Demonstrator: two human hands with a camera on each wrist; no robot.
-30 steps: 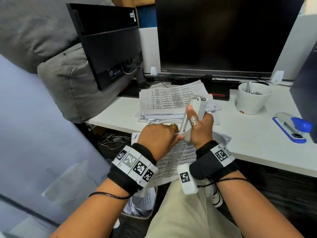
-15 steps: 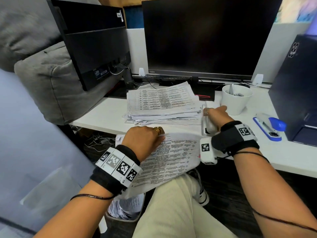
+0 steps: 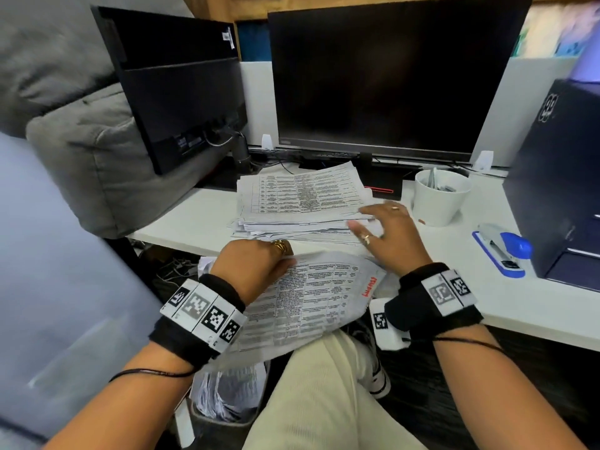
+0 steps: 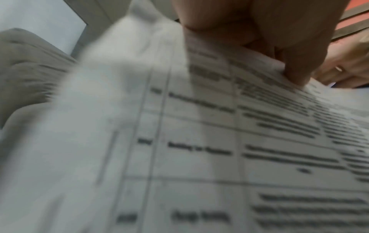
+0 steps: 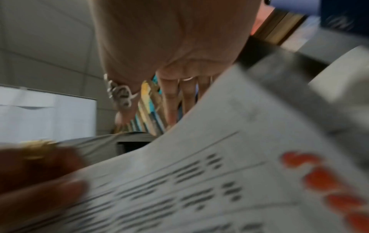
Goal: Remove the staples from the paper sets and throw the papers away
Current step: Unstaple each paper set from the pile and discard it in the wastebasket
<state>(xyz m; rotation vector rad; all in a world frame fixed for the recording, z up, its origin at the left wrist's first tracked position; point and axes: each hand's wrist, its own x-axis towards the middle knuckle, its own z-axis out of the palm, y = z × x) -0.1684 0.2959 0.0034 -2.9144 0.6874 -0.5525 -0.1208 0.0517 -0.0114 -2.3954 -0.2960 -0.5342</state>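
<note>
A printed paper set (image 3: 318,303) with a table and red lettering hangs over my lap just below the desk edge. My left hand (image 3: 259,264) grips its top left corner, the thumb (image 4: 295,66) pressing on the sheet (image 4: 199,141). Over the desk, my right hand (image 3: 383,225) is spread with straight fingers and holds nothing, beside the right edge of a thick stack of paper sets (image 3: 302,199). In the right wrist view the fingers (image 5: 175,97) point away above the held paper (image 5: 219,189). The white staple remover is not in sight.
A white cup (image 3: 441,196) stands right of the stack and a blue stapler (image 3: 503,251) lies farther right on the white desk (image 3: 535,306). Two dark monitors (image 3: 383,76) stand behind and a black box (image 3: 558,177) at the right. A bin with papers (image 3: 227,394) sits under my left arm.
My right hand carried the white staple remover from the paper's corner to the desk near the cup, let it go and now lies open. My left hand kept hold of the paper.
</note>
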